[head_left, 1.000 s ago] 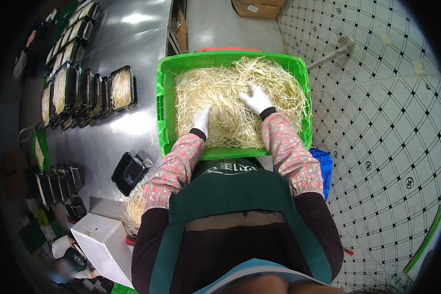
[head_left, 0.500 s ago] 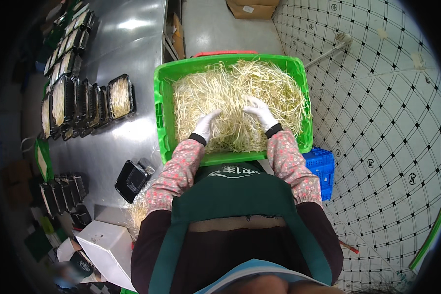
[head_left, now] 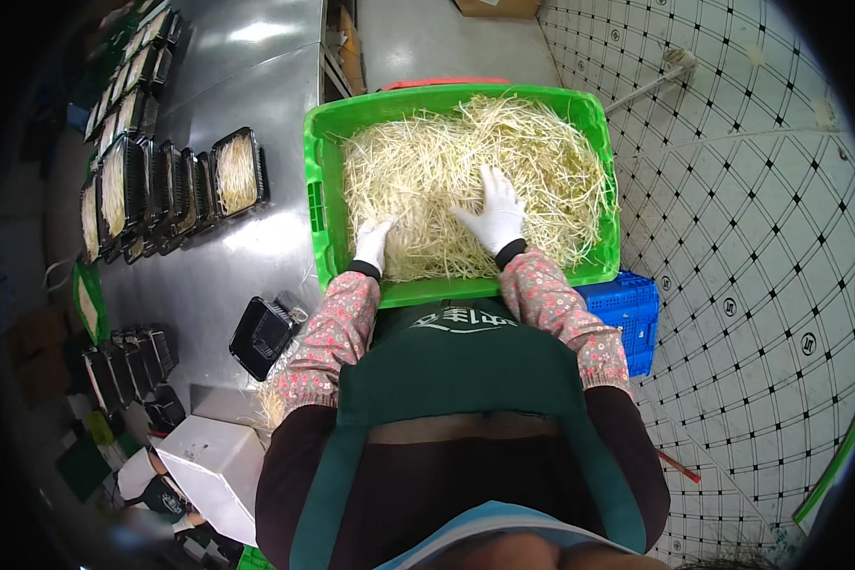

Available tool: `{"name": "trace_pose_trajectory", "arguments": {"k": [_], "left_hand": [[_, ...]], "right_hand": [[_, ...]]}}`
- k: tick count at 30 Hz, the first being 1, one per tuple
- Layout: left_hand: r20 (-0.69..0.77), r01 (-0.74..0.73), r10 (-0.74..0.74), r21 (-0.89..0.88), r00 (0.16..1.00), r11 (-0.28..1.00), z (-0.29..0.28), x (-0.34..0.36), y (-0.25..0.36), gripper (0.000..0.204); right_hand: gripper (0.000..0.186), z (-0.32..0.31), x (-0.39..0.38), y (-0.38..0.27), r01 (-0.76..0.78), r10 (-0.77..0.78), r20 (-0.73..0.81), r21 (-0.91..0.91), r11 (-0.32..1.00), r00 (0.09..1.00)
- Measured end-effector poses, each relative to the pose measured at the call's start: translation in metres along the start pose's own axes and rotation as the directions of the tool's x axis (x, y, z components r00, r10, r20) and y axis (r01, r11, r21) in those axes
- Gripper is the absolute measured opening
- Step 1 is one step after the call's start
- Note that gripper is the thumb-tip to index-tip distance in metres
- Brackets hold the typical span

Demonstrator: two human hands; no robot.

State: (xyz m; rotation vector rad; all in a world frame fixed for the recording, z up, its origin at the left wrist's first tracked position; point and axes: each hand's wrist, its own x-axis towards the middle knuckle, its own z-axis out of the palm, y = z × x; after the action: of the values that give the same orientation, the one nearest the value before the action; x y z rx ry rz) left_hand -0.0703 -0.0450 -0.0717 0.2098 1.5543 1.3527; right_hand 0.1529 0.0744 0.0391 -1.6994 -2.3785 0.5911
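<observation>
Pale, thin bean sprouts [head_left: 427, 157] fill a green plastic crate [head_left: 465, 291] in front of me. My right hand [head_left: 497, 214], in a white glove, lies open on top of them, fingers spread and thumb stretched to the left. At the crate's near left side my left hand [head_left: 371, 245], also gloved, touches the sprouts. Its thumb stands apart from the fingers, whose tips are partly sunk among the strands. Neither hand has a grip on a clump.
Left of the crate, a steel table [head_left: 256, 85] bears rows of black trays filled with sprouts [head_left: 236, 173]. An empty black tray [head_left: 262, 334] lies nearer, by a white box [head_left: 217, 465]. A blue crate [head_left: 627, 318] stands at right. Another person's arm [head_left: 190, 521] shows lower left.
My hands have moved apart: the left went left and nearer to me, the right opened flat. The sprouts between them have been let go and lie looser.
</observation>
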Motion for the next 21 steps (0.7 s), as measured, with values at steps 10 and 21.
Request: {"name": "trace_pose_trajectory", "arguments": {"k": [10,21], "left_hand": [[-0.139,0.002,-0.005,-0.026,0.990,1.000,-0.006,-0.003,0.007,0.044],[0.000,-0.119,0.120,-0.134,0.993,0.984,-0.008,0.022,-0.010,0.059]], "right_hand": [[0.088,0.008,0.001,0.019,-0.056,0.057,-0.064,0.013,0.998,0.996],[0.076,0.036,-0.006,0.035,0.036,0.034,-0.178,0.378,0.925,0.984]]}}
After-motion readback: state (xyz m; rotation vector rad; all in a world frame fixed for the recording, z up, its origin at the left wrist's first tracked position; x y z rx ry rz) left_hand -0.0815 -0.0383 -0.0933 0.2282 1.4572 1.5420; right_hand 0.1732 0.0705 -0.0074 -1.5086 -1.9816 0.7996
